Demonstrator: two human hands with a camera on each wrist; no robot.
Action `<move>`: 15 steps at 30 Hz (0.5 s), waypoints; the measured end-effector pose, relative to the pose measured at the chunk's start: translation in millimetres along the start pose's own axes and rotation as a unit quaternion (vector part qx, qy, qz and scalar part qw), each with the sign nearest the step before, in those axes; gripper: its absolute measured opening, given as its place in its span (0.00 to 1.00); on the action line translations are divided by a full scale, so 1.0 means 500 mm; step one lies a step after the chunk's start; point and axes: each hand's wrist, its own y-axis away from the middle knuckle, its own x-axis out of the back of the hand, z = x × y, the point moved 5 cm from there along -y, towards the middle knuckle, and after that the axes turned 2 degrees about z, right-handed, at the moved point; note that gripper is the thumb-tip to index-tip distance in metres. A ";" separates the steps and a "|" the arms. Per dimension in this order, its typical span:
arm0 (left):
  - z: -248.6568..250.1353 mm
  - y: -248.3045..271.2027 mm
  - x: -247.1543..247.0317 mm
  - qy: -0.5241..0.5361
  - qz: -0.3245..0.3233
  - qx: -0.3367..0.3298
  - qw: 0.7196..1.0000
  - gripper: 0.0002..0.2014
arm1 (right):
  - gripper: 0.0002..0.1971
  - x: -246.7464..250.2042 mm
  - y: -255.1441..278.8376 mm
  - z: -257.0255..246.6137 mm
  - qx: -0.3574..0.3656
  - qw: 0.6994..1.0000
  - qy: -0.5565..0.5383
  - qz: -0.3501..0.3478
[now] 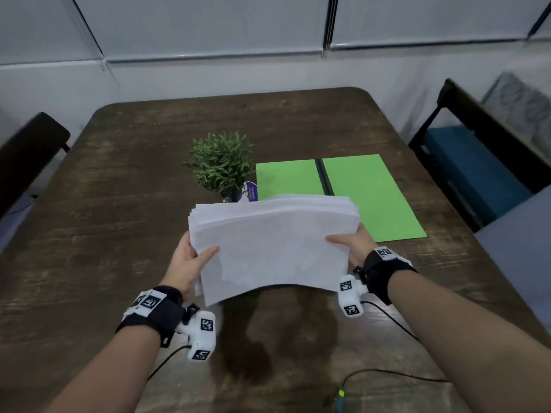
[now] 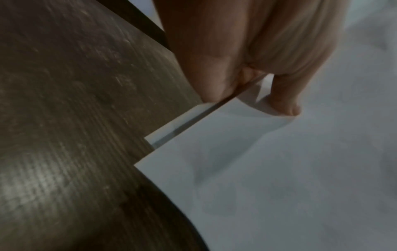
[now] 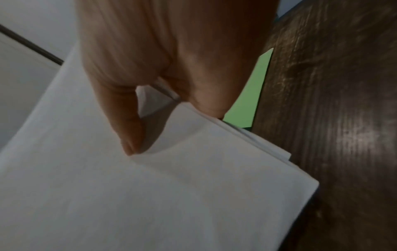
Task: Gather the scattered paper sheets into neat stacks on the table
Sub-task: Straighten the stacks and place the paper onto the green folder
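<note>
A thick stack of white paper sheets (image 1: 274, 245) is held up above the dark wooden table (image 1: 119, 204), tilted, its near edge sagging. My left hand (image 1: 193, 257) grips the stack's left edge with the thumb on top and the fingers underneath. My right hand (image 1: 348, 245) grips the right edge the same way. In the left wrist view the stack (image 2: 279, 178) shows offset sheet edges at its corner under the left hand (image 2: 247, 81). The right wrist view shows the right hand (image 3: 163, 105) pinching the stack (image 3: 150, 195), whose edges are slightly fanned.
A small potted plant (image 1: 222, 165) stands mid-table just beyond the stack. An open green folder (image 1: 351, 189) lies flat to the right, partly seen as the green folder (image 3: 247, 101) past my right hand. Dark chairs (image 1: 465, 150) flank the table. A cable (image 1: 387, 377) trails near the front edge.
</note>
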 end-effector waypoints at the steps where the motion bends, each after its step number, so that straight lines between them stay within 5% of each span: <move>1: 0.012 0.000 -0.004 -0.001 0.004 -0.011 1.000 0.25 | 0.39 -0.001 0.008 -0.020 0.019 1.000 -0.019 0.004; 4: 0.021 0.011 -0.018 -0.008 0.014 -0.019 1.000 0.26 | 0.29 -0.005 0.047 -0.058 0.048 0.999 -0.024 0.001; 9: -0.010 0.042 -0.048 -0.019 0.014 -0.006 1.000 0.20 | 0.54 0.002 0.080 -0.026 0.033 0.999 -0.023 -0.008; 12: -0.020 0.034 -0.044 0.015 0.054 0.004 0.998 0.09 | 0.58 0.012 0.066 -0.021 -0.011 0.999 -0.045 0.018; 15: -0.020 0.017 -0.043 0.058 0.090 0.011 0.994 0.23 | 0.56 0.008 0.056 -0.031 -0.025 0.998 -0.033 0.046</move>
